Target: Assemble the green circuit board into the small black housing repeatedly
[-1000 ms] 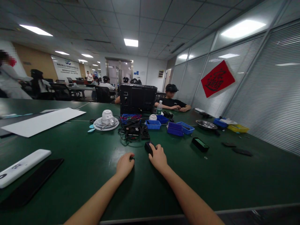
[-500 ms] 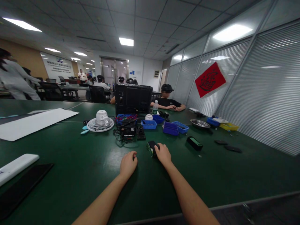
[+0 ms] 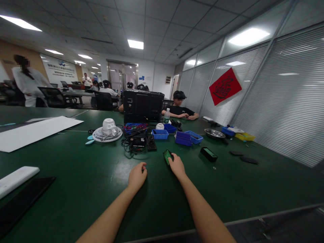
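Clearly, a green table (image 3: 81,168) is spreading out, with a black casing (image 3: 145,104) standing upright on it. A white fan part (image 3: 108,125) is lying left of that casing. On the casing's near side, the left hand (image 3: 137,174) is curling loosely, and I'm not seeing whether it's holding anything; the right hand (image 3: 177,166), half closed, is gripping a black-and-green device (image 3: 167,156) there too.

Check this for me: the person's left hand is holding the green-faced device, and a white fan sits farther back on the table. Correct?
Not quite: it is the right hand that holds the green-faced device, as the head view shows. The white fan does sit farther back on the table.
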{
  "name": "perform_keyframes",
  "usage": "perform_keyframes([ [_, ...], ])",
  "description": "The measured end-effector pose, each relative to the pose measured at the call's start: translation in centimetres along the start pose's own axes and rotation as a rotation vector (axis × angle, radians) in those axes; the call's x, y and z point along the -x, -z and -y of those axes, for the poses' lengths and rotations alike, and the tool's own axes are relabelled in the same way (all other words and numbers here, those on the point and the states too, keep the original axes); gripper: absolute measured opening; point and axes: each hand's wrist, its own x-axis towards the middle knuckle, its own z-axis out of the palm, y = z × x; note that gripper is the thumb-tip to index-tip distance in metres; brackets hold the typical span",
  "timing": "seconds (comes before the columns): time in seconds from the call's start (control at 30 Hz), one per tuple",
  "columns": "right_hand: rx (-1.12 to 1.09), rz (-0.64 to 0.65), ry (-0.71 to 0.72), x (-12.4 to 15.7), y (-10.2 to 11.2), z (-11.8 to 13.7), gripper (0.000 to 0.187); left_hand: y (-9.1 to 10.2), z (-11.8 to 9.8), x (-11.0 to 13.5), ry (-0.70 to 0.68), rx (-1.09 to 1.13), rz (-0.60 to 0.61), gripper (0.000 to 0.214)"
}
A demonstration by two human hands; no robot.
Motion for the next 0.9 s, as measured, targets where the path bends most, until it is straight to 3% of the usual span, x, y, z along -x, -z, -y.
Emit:
perform_keyframes([
  [0.2, 0.013, 0.085, -0.164, -1.8, 1.1, -2.2, 0.042, 0.1, -0.1, 0.1, -0.013, 0.001, -0.004, 0.029],
  [0.3, 0.017, 0.069, -0.15, -1.8, 1.1, -2.4, 0.046, 0.1, -0.1, 0.0, -0.012, -0.01, 0.0, 0.029],
  [0.43, 0.109, -0.047, -0.046, -1.0, 0.5, -1.9, 0.059, 0.2, -0.2, 0.0, 0.005, -0.017, 0.019, 0.03],
  [0.53, 0.181, -0.033, -0.021, -0.6, 0.2, -1.6, 0.063, 0.3, -0.3, 0.1, 0.003, -0.021, 0.022, 0.03],
  [0.67, 0.208, 0.013, -0.072, -0.8, 0.9, -2.2, 0.059, 0.4, -0.4, 0.2, 0.006, -0.025, 0.021, 0.03],
  [0.9, 0.195, -0.027, -0.2, -1.8, 2.5, -5.1, 0.055, 0.4, -0.2, 0.1, -0.004, -0.032, 0.024, 0.029],
])
